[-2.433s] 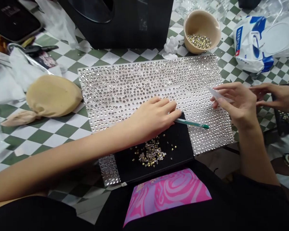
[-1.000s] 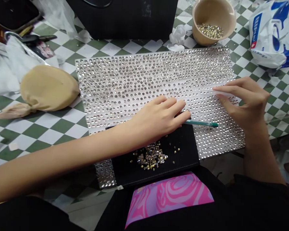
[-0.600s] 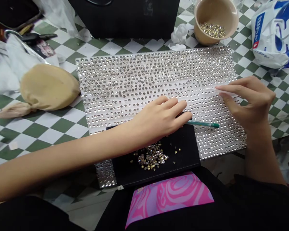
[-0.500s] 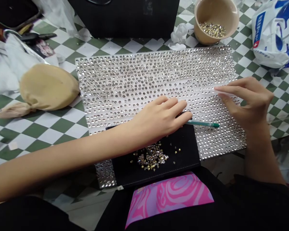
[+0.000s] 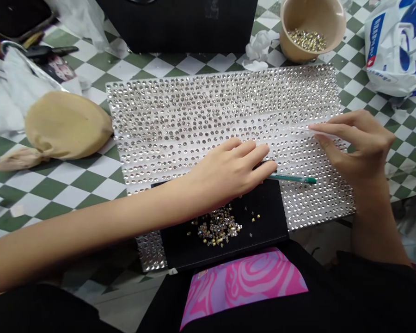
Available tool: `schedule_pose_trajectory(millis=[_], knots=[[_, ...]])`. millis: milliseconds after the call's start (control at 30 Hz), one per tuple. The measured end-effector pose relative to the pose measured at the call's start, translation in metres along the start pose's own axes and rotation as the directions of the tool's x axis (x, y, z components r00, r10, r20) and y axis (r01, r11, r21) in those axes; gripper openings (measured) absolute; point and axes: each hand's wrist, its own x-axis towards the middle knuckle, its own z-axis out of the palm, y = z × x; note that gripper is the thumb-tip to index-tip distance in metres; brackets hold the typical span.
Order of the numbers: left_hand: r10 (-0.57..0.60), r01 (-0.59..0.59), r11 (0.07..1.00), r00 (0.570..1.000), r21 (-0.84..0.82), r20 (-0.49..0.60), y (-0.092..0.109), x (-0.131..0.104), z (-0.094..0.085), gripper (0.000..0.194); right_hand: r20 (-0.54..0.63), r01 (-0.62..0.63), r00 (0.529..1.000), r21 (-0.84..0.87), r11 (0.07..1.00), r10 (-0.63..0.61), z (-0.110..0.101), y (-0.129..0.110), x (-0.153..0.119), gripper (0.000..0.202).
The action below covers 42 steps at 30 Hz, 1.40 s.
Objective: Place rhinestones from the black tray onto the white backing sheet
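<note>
My left hand [image 5: 234, 171] rests on a white sheet [image 5: 201, 104] covered in rows of clear rhinestones. Its fingers are curled over a teal pen [image 5: 293, 178], whose end sticks out to the right past the thumb; the other end is hidden. At the sheet's right side, my right hand [image 5: 353, 143] pinches a thin whitish strip [image 5: 300, 129] between thumb and fingertips, just above the stones. Below my left hand lies a black pad [image 5: 266, 240] with a heap of loose rhinestones [image 5: 219, 226] on it, partly covered by my forearm.
A beige bowl [image 5: 312, 14] of rhinestones stands at the back right, beside crumpled tissue [image 5: 258, 48] and a blue-white packet [image 5: 395, 51]. A black box [image 5: 187, 27] is at the back. On the left, a knotted tan pouch [image 5: 69, 125] lies on the checked tablecloth [image 5: 69, 192].
Both hands keep nearly the same pose and place. The view has shifted very slightly, so the pouch sits a little further left in the picture.
</note>
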Motion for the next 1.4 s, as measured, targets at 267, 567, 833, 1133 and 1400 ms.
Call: schedule_pose_trajectory(millis=[267, 567, 833, 1133, 1400], knots=[[0.001, -0.001, 1.000, 1.000, 0.002, 0.003, -0.0002, -0.0011, -0.0002, 0.012, -0.002, 0.012, 1.000, -0.010, 1.000, -0.012, -0.0006, -0.0003, -0.0005, 0.023], [0.000, 0.000, 1.000, 1.000, 0.005, 0.006, -0.0008, -0.0008, 0.0004, 0.012, -0.019, -0.065, 0.998, 0.108, 0.992, 0.067, 0.0002, -0.0013, -0.0018, 0.030], [-0.004, 0.004, 1.000, 1.000, -0.008, 0.002, 0.0004, -0.0011, 0.0001, 0.012, -0.012, -0.057, 0.998, 0.065, 0.996, 0.058, 0.0001, 0.0037, -0.0048, 0.028], [-0.006, 0.006, 1.000, 1.000, -0.008, 0.015, -0.0002, -0.0015, 0.0002, 0.014, -0.022, -0.041, 0.999, 0.028, 0.999, 0.042, -0.0005, 0.0030, -0.0052, 0.028], [-0.005, 0.005, 1.000, 1.000, -0.002, 0.008, -0.0001, -0.0013, -0.0002, 0.015, -0.022, -0.029, 0.999, 0.010, 1.000, 0.029, -0.0006, 0.0015, -0.0044, 0.027]])
